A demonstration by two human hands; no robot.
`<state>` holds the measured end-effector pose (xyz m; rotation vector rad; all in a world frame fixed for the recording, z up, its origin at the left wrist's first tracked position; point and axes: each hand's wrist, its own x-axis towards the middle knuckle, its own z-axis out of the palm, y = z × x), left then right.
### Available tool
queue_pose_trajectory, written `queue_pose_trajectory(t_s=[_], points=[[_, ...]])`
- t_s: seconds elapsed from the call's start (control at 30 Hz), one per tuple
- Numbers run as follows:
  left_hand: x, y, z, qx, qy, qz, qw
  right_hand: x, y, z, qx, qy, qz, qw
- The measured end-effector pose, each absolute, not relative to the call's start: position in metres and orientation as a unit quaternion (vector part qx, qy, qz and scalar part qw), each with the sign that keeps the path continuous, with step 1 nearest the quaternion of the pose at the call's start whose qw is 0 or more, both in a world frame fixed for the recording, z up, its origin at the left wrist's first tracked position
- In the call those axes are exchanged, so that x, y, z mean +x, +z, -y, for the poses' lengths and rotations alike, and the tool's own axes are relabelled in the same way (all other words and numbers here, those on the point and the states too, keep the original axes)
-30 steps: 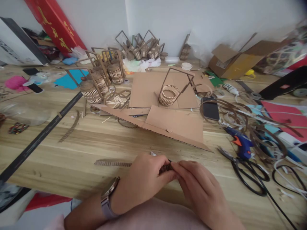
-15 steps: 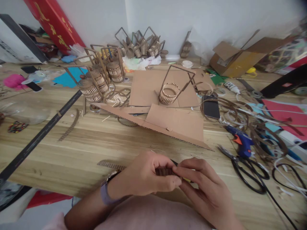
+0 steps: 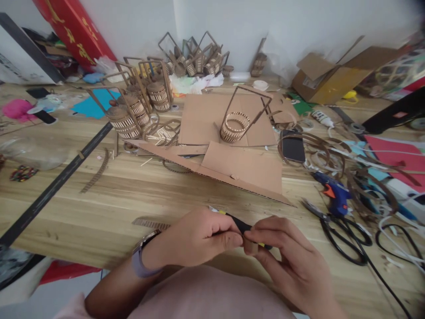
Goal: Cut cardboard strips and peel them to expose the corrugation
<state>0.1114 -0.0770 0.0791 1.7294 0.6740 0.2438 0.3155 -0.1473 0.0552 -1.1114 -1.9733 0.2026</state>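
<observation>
My left hand, with a watch band at the wrist, is closed with thumb and forefinger pressed together. My right hand pinches a small brown cardboard strip between thumb and fingertips. The strip meets the left fingertips, and most of it is hidden by the hands. Just beyond them lies a black and yellow utility knife, partly covered. A ridged cardboard strip rests on the table near my left wrist. Farther off, a small basket with a tall handle stands on a cardboard sheet.
Black scissors and a blue glue gun lie at the right, near a phone and coiled strips. A folded cardboard piece lies ahead. Lidded baskets stand at the left, and an open carton at the back right.
The ridged part of the strip, seen earlier within my left hand, is now hidden, and a smooth piece shows between the hands. My left thumb and forefinger have closed together. More of the knife shows.
</observation>
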Motion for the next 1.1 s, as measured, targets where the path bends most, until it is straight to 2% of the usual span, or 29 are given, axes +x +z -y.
queue_pose_trajectory(t_s=[0.4, 0.53, 0.97, 1.1], points=[[0.123, 0.078, 0.097, 0.755, 0.165, -0.395, 0.497, 0.317, 0.046, 0.156, -0.432, -0.036, 0.833, 0.344], [0.125, 0.077, 0.099, 0.757, 0.176, -0.393, 0.492, 0.317, 0.047, 0.154, -0.432, -0.029, 0.827, 0.360], [0.114, 0.068, 0.082, 0.619, 0.111, -0.239, 0.740, 0.312, 0.063, 0.149, -0.420, 0.102, 0.784, 0.446], [0.116, 0.061, 0.083, 0.597, 0.105, -0.249, 0.755, 0.310, 0.065, 0.149, -0.424, 0.171, 0.748, 0.482]])
